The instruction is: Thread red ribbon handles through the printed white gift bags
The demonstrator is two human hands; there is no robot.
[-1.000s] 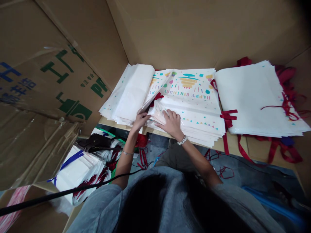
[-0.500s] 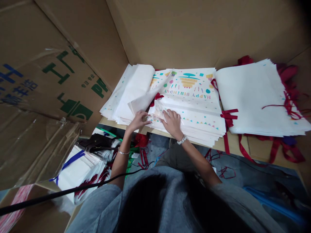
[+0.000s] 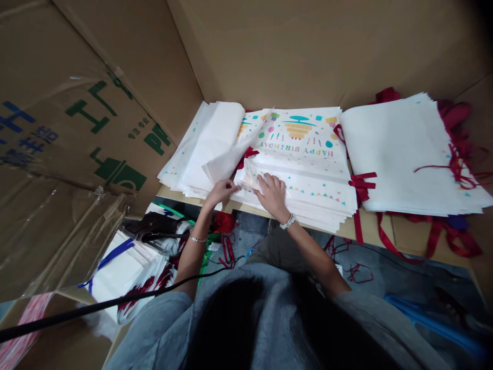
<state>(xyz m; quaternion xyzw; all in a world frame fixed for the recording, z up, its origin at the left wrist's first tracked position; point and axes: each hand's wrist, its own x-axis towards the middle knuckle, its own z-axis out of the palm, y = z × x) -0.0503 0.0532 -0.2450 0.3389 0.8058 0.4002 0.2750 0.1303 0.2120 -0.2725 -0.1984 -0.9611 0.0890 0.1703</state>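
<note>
A stack of white birthday bags printed with "HAPPY BIRTHDAY" lies on the table in front of me. My right hand rests flat on the stack's near left corner, fingers spread. My left hand pinches the near left edge of the top bag, where a white flap is lifted and folded over toward the left. A red ribbon shows under the lifted flap.
A pile of plain white bags lies at the left, another white pile with red ribbons at the right. Cardboard walls close in the back and left. Below the table edge lie more bags and a black cable.
My left hand came out from under the lifted flap to the stack's near edge and closed on it. The flap has dropped lower. My right hand has stayed put.
</note>
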